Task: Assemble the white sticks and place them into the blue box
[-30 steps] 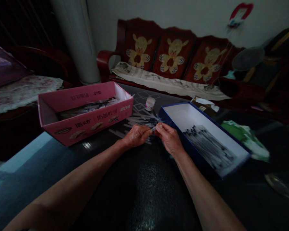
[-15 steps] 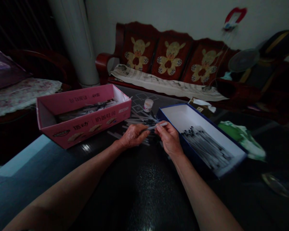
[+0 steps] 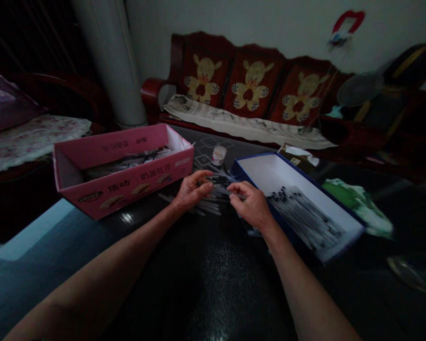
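A loose pile of thin pale and dark sticks (image 3: 213, 182) lies on the dark table between a pink box (image 3: 128, 177) and a blue box with a white inside (image 3: 266, 170). My left hand (image 3: 191, 190) reaches over the near edge of the pile with its fingers stretched out and nothing in it. My right hand (image 3: 251, 204) rests beside the blue box's near corner. Its thumb and forefinger are pinched on one thin pale stick at the pile's right edge. A row of dark-tipped sticks (image 3: 305, 213) lies inside the blue box.
The pink box holds more sticks. A small white jar (image 3: 219, 155) stands behind the pile. Green and white cloth (image 3: 358, 201) lies right of the blue box. A red wooden sofa (image 3: 255, 80) with paper on its seat stands beyond the table.
My hands have come apart. The left opened and moved forward onto the pile. The right lowered with its stick from above the table to the pile's right edge.
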Motion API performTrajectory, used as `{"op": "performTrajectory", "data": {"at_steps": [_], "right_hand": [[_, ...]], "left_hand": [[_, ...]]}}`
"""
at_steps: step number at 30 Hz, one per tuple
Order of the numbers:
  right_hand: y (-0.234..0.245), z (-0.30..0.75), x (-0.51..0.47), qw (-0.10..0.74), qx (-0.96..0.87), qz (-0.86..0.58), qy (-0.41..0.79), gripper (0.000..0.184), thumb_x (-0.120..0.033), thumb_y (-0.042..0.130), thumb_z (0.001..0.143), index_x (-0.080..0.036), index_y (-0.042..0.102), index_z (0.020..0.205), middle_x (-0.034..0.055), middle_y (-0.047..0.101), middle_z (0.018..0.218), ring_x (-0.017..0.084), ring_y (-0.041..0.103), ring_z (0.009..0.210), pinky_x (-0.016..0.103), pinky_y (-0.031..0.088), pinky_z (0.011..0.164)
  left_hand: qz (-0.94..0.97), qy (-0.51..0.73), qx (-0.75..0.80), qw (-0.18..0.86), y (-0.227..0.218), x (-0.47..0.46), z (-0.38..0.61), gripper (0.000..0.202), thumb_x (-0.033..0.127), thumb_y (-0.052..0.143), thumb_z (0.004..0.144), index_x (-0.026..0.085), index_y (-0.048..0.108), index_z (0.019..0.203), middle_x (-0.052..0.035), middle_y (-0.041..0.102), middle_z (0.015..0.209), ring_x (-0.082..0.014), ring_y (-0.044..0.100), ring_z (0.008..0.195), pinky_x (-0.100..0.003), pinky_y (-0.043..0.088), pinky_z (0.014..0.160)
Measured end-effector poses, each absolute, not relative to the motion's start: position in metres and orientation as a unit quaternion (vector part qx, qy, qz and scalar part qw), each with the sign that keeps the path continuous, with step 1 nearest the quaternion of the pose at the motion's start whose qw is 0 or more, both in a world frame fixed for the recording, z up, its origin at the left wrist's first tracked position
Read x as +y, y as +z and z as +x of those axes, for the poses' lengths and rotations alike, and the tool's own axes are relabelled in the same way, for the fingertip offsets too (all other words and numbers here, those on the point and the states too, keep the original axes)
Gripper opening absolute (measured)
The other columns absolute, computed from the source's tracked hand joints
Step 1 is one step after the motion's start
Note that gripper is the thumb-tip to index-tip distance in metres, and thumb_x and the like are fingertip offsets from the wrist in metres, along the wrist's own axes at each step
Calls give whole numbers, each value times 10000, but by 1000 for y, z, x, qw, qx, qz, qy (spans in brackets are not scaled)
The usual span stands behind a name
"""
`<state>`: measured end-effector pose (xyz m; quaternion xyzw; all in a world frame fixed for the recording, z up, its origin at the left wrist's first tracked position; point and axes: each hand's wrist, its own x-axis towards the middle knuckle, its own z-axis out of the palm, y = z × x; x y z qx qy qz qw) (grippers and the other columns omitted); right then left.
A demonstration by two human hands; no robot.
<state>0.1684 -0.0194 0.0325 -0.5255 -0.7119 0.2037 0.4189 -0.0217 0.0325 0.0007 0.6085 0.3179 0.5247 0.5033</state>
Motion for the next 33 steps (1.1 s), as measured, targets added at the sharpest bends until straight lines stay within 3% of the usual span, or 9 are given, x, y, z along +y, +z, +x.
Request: {"op": "performTrajectory", "data": {"at_steps": [3,6,10,13,15,19,21,26,33], "right_hand": [[41,161,-28,318,-790,-518,79,185,-225,549,842,-190,677,971,55,620,905,177,595,825,310,457,772],[52,155,-35,243,-810,-533,37,226,-233,489,896,-192,680,1011,69,618,901,187,594,830,307,451,751],[74,168,-40,249,-782,-572,-5,225,-250,492,892,-213,699,973,60,652,875,184,608,791,308,450,737],[94,199,-42,264,-724,-634,-63,224,-268,532,854,-209,717,964,73,697,883,201,629,783,329,456,741],[105,227,-45,217,-673,-703,-76,223,-271,558,821,-211,731,949,73,720,851,213,644,766,331,457,719],[109,285,-48,63,-582,-810,-20,165,-272,632,726,-222,761,814,72,736,793,227,650,685,328,452,635],[103,307,-47,25,-558,-829,35,140,-241,644,690,-217,763,760,69,737,768,211,649,636,311,450,598],[84,333,-43,23,-566,-818,104,105,-196,642,641,-203,742,673,63,736,727,199,660,639,286,453,596],[82,327,-45,33,-533,-835,135,117,-147,647,647,-185,739,708,109,724,752,186,634,637,293,407,583]], "left_hand": [[634,519,308,484,1,31,-22,411,337,694,753,174,586,1115,41,587,682,-67,538,471,-182,462,455],[640,528,308,465,1,30,-23,430,350,659,790,173,563,1170,11,615,740,-83,567,516,-193,473,477],[618,575,321,429,0,33,-25,477,396,587,847,180,500,1264,-66,652,936,-114,620,615,-202,477,484],[609,588,332,416,-3,36,-26,480,393,591,843,173,501,1260,-65,656,914,-103,607,585,-200,472,469],[600,592,340,417,-4,37,-25,469,380,609,828,167,519,1236,-52,657,878,-94,595,556,-202,474,465],[577,610,341,422,-4,37,-23,452,362,644,792,169,552,1190,-24,647,818,-82,571,512,-207,473,460],[573,614,341,423,-2,36,-23,452,354,651,783,164,560,1183,-21,643,815,-79,569,506,-209,474,462],[572,615,346,418,0,35,-22,439,337,652,775,156,571,1166,-16,638,794,-78,560,496,-211,477,449],[571,619,349,412,0,35,-22,405,315,633,784,165,576,1156,-13,636,783,-73,549,493,-201,469,437]]}}
